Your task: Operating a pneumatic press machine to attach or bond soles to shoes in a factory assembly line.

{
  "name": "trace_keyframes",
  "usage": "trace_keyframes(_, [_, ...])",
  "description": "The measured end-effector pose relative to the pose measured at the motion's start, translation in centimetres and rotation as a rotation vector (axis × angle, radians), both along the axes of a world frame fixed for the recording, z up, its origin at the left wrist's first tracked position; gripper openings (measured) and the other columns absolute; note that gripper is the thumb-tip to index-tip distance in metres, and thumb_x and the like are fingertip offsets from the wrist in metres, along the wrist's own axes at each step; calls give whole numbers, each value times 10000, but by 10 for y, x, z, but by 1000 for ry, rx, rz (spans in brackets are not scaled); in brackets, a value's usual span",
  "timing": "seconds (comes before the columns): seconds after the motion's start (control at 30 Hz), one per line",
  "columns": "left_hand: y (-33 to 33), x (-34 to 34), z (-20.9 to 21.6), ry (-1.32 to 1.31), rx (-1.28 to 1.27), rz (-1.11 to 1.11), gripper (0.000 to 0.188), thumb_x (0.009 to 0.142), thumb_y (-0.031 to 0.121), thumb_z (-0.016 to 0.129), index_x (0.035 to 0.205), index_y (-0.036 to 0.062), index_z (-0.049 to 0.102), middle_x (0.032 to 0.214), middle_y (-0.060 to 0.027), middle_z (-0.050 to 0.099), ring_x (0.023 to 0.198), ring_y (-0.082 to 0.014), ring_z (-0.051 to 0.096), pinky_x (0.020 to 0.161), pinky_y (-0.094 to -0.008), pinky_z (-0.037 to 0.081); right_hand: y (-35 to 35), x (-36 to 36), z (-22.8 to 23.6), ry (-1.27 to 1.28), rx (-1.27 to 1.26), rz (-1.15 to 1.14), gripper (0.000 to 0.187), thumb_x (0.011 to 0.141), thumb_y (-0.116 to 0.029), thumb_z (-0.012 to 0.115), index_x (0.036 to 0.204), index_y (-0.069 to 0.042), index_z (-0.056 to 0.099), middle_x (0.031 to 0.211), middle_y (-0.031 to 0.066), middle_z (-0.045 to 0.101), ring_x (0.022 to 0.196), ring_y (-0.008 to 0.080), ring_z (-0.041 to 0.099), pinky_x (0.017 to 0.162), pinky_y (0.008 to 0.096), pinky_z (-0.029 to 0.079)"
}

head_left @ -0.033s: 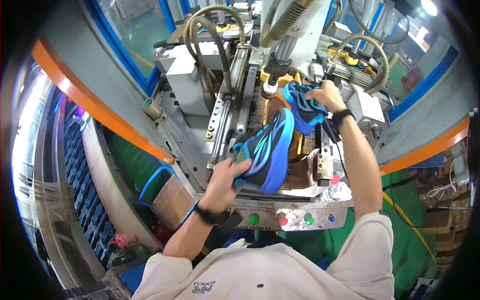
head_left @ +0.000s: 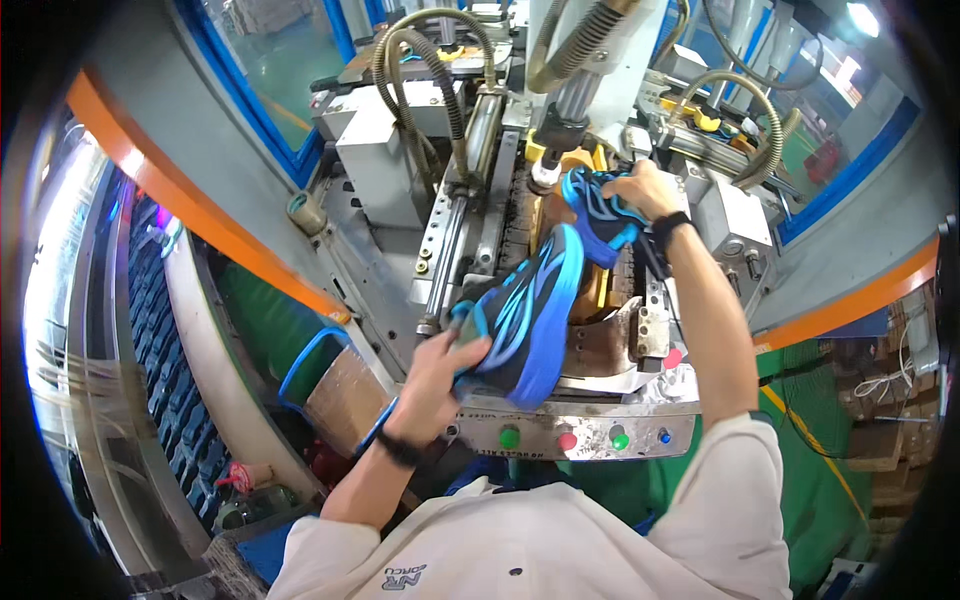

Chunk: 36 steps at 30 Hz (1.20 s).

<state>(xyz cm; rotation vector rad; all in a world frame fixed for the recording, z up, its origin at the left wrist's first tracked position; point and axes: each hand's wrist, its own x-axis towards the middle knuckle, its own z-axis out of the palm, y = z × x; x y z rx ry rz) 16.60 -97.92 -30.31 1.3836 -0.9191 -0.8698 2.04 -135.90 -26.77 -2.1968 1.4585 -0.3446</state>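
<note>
My left hand [head_left: 432, 382] is closed on one end of a blue and black shoe [head_left: 530, 320], thumb over its edge. That shoe is tilted, with its blue sole side toward the right, above the near end of the machine bed. Farther off, my right hand [head_left: 648, 192] has its fingers closed on the top of a second blue and black shoe [head_left: 600, 222]. This one sits beside the machine's upright rod [head_left: 546, 172], and part of it is hidden behind my fingers.
A metal panel [head_left: 590, 432] with coloured buttons runs along the machine's near edge. Hoses [head_left: 440, 80] arch over the cylinders on the left. Orange-edged guards [head_left: 200, 215] curve along both sides. A brown board [head_left: 350, 400] stands at lower left.
My left hand and its shoe have shifted slightly left and toward me. The right hand and the second shoe have moved a little to the left.
</note>
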Motion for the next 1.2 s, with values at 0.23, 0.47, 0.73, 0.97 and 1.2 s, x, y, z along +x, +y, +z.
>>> trace_keyframes(0.23, [183,-33,31,467,83,656,477,814,143,689,1214,-80,554,1120,-89,652,973,-169,635,846,-280,477,27,84,-126,150,-338,-98,497,689,-192,734,1059,9,469,919,238,678,872,389,678,775,456,549])
trace_keyframes(0.47, [263,-105,14,601,229,1416,425,871,177,676,1234,-8,556,1242,-91,562,1045,-139,581,760,-300,511,111,54,-89,-124,-616,222,582,786,-242,678,1240,37,446,1122,267,605,997,396,631,851,462,518])
trace_keyframes(0.73, [296,-183,0,690,-65,1289,394,906,262,658,1165,-28,591,1031,-31,661,883,-95,632,739,-239,511,360,-15,-185,-409,-143,947,208,818,-58,619,1025,-70,626,1006,138,613,971,336,585,780,431,486])
trace_keyframes(0.97, [342,-266,8,645,15,1504,403,882,247,681,1126,-70,628,978,-32,657,822,-81,580,698,-243,473,358,-7,-302,-306,-196,1094,261,817,-45,562,1074,-41,607,1046,177,582,1032,359,539,893,421,442])
trace_keyframes(1.2, [426,-349,18,24,366,1867,328,881,240,681,1046,-41,654,841,-16,624,661,-82,538,567,-247,422,394,54,-202,-471,-204,1097,271,790,-6,590,1060,12,593,970,163,574,931,328,561,826,408,442])
